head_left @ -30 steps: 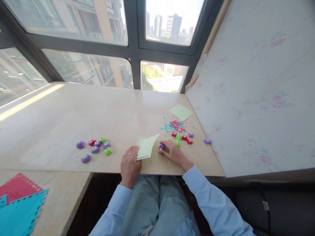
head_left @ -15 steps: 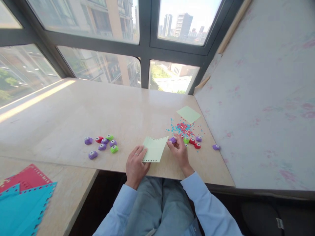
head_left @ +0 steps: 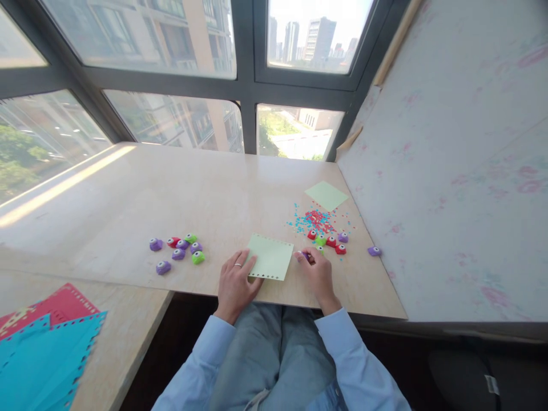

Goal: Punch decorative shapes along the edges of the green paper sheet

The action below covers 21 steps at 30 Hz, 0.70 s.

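The left hand (head_left: 236, 285), fingers nearly flat, holds the left edge of a squarish, pale green paper sheet (head_left: 272, 257) with punched margins; just beyond its right edge, the right hand (head_left: 319, 275) is curled around a small purple, plastic-looking punch (head_left: 305, 256). The sheet should be light and crease easily, best held by its margin; the punch, likely stiff, by its sides.

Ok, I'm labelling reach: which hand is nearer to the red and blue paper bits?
Right: the right hand is on the near side of the paper bits; the left hand is farther leftward, holding a pale green sheet.
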Available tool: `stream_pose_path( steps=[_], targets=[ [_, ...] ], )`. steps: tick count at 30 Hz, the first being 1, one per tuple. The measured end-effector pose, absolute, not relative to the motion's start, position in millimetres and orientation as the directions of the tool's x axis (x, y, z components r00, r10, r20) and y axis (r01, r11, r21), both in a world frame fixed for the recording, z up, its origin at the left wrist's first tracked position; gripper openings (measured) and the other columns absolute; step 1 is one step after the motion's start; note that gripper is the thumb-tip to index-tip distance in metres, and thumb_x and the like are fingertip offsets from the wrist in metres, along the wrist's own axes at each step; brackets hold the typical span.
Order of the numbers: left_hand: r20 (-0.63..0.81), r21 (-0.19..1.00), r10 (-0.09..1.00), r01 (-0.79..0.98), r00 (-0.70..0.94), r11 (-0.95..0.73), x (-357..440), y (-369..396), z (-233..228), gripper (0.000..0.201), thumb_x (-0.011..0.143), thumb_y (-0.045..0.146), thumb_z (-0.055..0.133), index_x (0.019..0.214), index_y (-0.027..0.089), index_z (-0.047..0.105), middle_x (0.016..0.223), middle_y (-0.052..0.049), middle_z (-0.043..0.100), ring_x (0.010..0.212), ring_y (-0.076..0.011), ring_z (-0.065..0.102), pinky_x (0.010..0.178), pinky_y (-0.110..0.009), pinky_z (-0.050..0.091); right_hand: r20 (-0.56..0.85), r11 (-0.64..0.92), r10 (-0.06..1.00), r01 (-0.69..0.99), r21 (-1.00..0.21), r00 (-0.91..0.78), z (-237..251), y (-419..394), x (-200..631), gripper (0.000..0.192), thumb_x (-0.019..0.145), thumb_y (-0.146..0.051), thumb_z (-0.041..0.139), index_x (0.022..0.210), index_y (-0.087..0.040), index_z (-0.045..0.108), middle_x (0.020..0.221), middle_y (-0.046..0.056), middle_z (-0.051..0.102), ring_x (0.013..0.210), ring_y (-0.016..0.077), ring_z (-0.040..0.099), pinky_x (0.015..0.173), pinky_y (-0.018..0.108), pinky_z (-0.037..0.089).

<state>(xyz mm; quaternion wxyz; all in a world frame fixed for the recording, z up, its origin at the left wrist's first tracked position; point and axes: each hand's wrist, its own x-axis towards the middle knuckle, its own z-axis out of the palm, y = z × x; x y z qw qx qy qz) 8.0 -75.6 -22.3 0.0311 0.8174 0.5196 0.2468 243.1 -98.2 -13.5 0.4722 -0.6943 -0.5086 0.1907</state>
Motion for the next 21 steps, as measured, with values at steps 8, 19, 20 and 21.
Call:
stream_pose_path(
  steps=[8, 19, 20, 21],
  targets=[
    [0.348, 0.221, 0.864, 0.863, 0.364, -0.454, 9, -82, -27, 0.048, 0.093, 0.041, 0.054, 0.133, 0.015, 0.061, 0.145, -0.019, 0.053, 0.137, -0.0374, 0.045, 0.109, -0.054, 0.04, 0.397, 0.158, 0.898, 0.704, -0.692, 0.189, -28, -99, 242, 0.033, 0.096, -0.044, 0.055, 0.107, -0.018, 0.071, 0.105, 0.014, 0.074, 0.1, 0.0302, 0.066, 0.091, 0.047, 0.053],
    [0.328, 0.132, 0.846, 0.866, 0.421, -0.482, 6, -96, -31, 0.062, 0.093, 0.051, 0.053, 0.143, 0.015, 0.052, 0.154, -0.018, 0.043, 0.143, -0.0359, 0.039, 0.117, -0.054, 0.03, 0.403, 0.181, 0.911, 0.792, -0.583, 0.088, -30, -109, 237, 0.033, 0.093, -0.014, 0.048, 0.122, -0.017, 0.064, 0.118, 0.014, 0.07, 0.112, 0.0273, 0.062, 0.1, 0.046, 0.049],
    [0.327, 0.125, 0.843, 0.865, 0.427, -0.487, 5, -96, -31, 0.062, 0.093, 0.052, 0.052, 0.143, 0.015, 0.052, 0.154, -0.019, 0.043, 0.143, -0.036, 0.039, 0.117, -0.054, 0.031, 0.399, 0.18, 0.913, 0.797, -0.577, 0.084, -29, -109, 237, 0.033, 0.093, -0.013, 0.048, 0.122, -0.016, 0.063, 0.119, 0.014, 0.069, 0.113, 0.0273, 0.062, 0.101, 0.046, 0.049],
    [0.326, 0.12, 0.842, 0.864, 0.43, -0.488, 5, -96, -30, 0.062, 0.093, 0.053, 0.052, 0.143, 0.015, 0.053, 0.154, -0.019, 0.043, 0.143, -0.0361, 0.04, 0.117, -0.054, 0.031, 0.396, 0.176, 0.914, 0.8, -0.573, 0.082, -28, -109, 236, 0.033, 0.092, -0.012, 0.048, 0.121, -0.016, 0.063, 0.12, 0.015, 0.069, 0.113, 0.0273, 0.062, 0.101, 0.046, 0.049]
  ],
)
